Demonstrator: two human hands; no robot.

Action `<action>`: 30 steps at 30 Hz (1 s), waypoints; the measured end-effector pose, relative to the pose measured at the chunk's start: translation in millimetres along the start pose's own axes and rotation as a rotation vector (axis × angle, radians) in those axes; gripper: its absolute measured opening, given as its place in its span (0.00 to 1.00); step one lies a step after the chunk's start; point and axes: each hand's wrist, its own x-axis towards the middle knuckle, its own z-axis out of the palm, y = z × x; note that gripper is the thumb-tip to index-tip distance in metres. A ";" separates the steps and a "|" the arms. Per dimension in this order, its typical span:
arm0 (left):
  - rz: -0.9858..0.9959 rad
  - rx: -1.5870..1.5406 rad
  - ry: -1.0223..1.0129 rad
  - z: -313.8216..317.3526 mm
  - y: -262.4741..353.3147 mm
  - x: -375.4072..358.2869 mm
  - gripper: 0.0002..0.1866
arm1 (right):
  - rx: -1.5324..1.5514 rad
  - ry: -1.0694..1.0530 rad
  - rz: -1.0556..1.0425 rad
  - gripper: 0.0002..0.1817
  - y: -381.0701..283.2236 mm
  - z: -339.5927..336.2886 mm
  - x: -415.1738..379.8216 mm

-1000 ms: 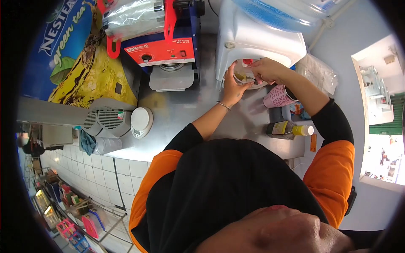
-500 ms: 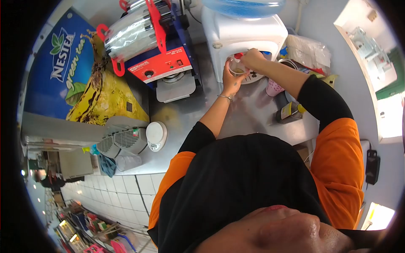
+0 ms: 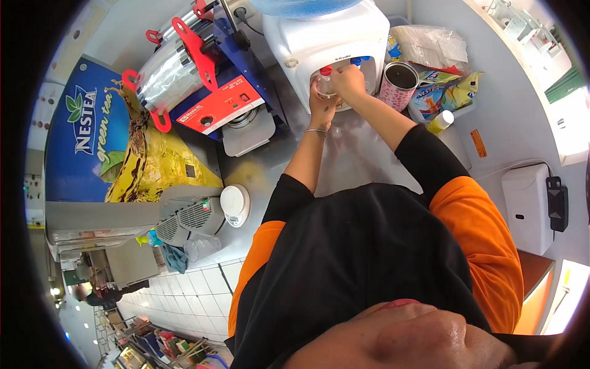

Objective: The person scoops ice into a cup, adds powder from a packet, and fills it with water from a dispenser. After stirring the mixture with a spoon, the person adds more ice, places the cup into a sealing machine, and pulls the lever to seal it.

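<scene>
A white water dispenser [image 3: 332,37] with a blue bottle [image 3: 304,5] on top stands on the metal counter. My left hand [image 3: 322,104] is wrapped round a small clear cup [image 3: 324,86] below the red tap [image 3: 326,71]. Close beside it, my right hand [image 3: 349,83] has its fingers bent in at the tap and the cup's upper side; what those fingertips touch is hidden. Right of the dispenser is a pink patterned can [image 3: 396,89] with dark contents.
Left of the dispenser stands a red and blue cup sealer [image 3: 221,104]. A white scale [image 3: 235,203] is at the counter's left edge, near a clear container [image 3: 203,247]. Packets [image 3: 430,95] and a yellow bottle with a white cap [image 3: 440,122] lie to the right.
The view has shifted, bringing more of the right wall and the packets into sight. Both hands remain at the dispenser, the left one still round the cup.
</scene>
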 end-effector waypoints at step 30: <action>0.011 0.383 0.069 4.2 34.1 -29.8 0.44 | -0.119 0.129 -0.227 0.22 113.4 21.9 -31.2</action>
